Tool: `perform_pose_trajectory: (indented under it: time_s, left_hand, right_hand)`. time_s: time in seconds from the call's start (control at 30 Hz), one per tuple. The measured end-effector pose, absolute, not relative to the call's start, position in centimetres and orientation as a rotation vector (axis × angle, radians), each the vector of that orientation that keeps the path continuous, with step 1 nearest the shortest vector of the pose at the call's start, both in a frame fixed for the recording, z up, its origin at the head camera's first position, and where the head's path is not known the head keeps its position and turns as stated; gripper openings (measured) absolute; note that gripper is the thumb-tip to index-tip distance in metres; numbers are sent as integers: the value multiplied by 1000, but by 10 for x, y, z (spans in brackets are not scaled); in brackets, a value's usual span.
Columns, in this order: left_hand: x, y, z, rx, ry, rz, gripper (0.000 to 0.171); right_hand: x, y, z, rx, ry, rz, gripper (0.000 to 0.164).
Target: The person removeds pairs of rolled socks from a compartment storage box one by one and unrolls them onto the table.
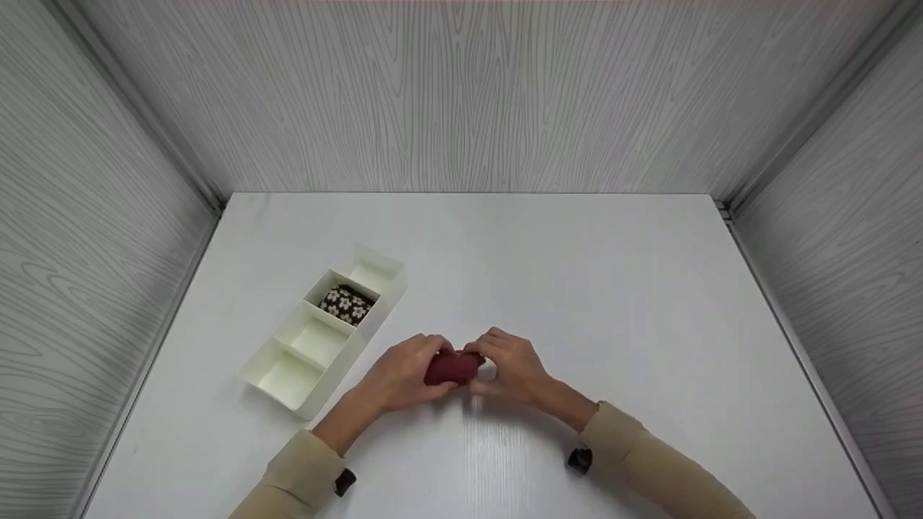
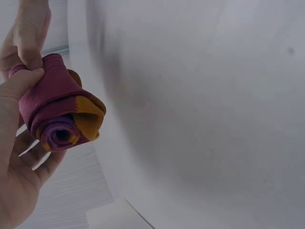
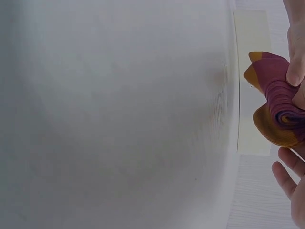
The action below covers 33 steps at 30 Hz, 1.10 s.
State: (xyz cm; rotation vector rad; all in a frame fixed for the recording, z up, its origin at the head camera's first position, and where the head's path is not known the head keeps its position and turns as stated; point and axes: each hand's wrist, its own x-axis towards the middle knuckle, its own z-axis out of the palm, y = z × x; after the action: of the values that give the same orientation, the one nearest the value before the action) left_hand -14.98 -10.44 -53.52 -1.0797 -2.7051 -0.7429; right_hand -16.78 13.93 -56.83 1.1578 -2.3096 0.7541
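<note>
our left hand [image 1: 404, 371] and right hand [image 1: 513, 366] grip the rolled socks [image 1: 453, 367] between them, over the surface [image 1: 613, 288] near the divided box [image 1: 358, 339], probably so the roll cannot loosen.

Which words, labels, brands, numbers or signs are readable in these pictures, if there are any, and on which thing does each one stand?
None can be read.
Maroon roll: coloured patches, no lettering visible.
Flowered bundle: pattern only.
Tray: no visible marks.
Black wrist pieces: too small to tell if marked.
</note>
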Motion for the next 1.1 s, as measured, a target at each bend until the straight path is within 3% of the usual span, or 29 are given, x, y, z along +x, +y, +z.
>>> perform_pose_trajectory:
  time_s: [0.2,0.6,0.9,1.1]
  left_hand:
    - [-145,-116,-538,-1097,-2721,-714,60]
    - [-139,-122,-542,-1113,-2700,-584,65]
    - [-136,-123,-544,-1137,-2686,-449,47]
    - [-133,-125,-545,-1129,-2758,-516,44]
  right_hand:
    - [-162,142,-570,1032,-2456,963,31]
    - [-152,139,-565,788,-2731,1396,26]
    - [-151,133,-568,732,-2856,1609,21]
    - [-147,132,-569,748,-2955,1513,24]
